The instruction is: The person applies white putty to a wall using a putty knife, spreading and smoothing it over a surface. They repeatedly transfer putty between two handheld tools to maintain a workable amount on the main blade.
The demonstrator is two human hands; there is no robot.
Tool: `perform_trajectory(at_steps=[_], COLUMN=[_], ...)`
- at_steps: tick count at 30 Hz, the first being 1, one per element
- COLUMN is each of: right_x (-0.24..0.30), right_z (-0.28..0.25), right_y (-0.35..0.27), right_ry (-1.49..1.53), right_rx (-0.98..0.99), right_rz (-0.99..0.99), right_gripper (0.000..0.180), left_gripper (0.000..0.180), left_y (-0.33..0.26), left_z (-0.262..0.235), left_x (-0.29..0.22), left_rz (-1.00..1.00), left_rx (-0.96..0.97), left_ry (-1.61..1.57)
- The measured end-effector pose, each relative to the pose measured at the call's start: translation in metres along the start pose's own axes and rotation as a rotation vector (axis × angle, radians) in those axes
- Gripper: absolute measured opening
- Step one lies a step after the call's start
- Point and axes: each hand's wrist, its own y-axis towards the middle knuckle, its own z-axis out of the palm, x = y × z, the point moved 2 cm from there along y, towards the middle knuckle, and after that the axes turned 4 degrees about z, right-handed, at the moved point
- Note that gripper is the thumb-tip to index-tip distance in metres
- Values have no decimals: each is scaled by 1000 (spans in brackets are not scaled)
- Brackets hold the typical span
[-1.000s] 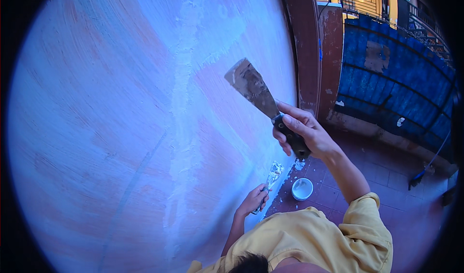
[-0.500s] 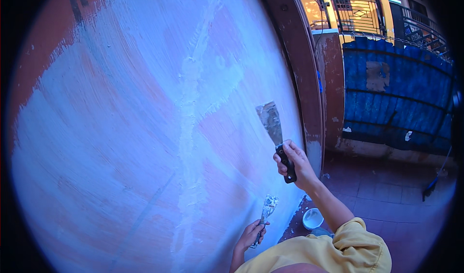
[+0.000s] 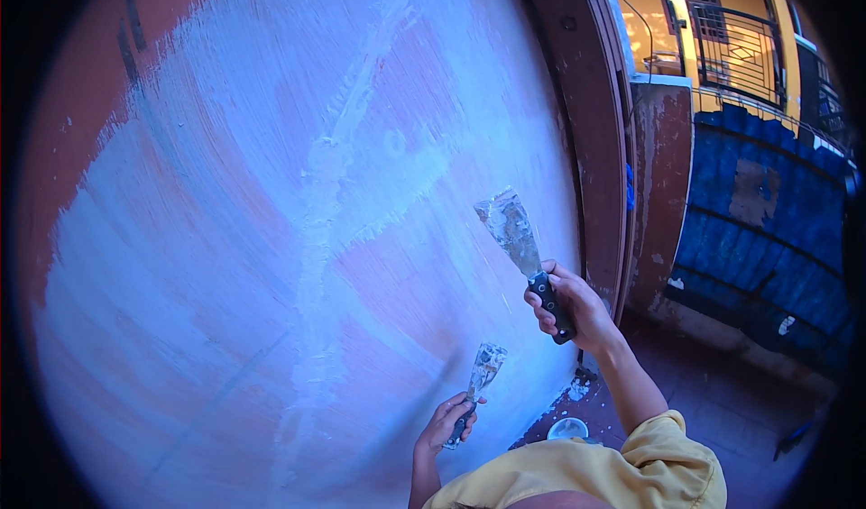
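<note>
The person's right grip [image 3: 570,309] was wrapped around the black handle of a wide scraper [image 3: 519,238], raised so that its metal blade, smeared with pale paste, pointed up and a little to the left. Lower down, the left grip [image 3: 447,421] was closed around the dark handle of a smaller scraper [image 3: 486,369], whose blade tilted up to the right with thick white paste on it. Both blades stood out against the wall [image 3: 225,238], though from my place I could not tell whether either one touched it. Streaky white covered most of that wall over a reddish base, with a bare reddish-brown patch [image 3: 72,121] at the upper left and a rough raised strip of white running down the middle. A white tub [image 3: 567,429] sat on the tiled floor [image 3: 699,383], partly hidden by the person's yellow shirt [image 3: 577,468], and white crumbs [image 3: 577,389] lay near the foot of the wall. Off to the right, past a brown door frame [image 3: 600,112] and a worn pillar [image 3: 663,166], stood a blue fence [image 3: 762,256].
</note>
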Motion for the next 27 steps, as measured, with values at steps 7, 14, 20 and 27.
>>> perform_trajectory(at_steps=[7, 14, 20, 27], right_x=[58, 71, 91, 110], right_z=[-53, -90, -89, -73], right_y=[-4, 13, 35, 78], right_ry=[24, -36, 27, -202], right_rx=[7, 56, 64, 96], right_rz=[23, 187, -24, -155], right_gripper=[31, 29, 24, 22], left_gripper=[36, 41, 41, 38], left_y=[23, 14, -3, -3], left_z=[51, 81, 72, 42], left_x=[-24, -66, -116, -159], left_rz=[76, 84, 136, 255], left_rx=[-140, -202, -192, -220], left_ry=[-88, -21, -1, 90])
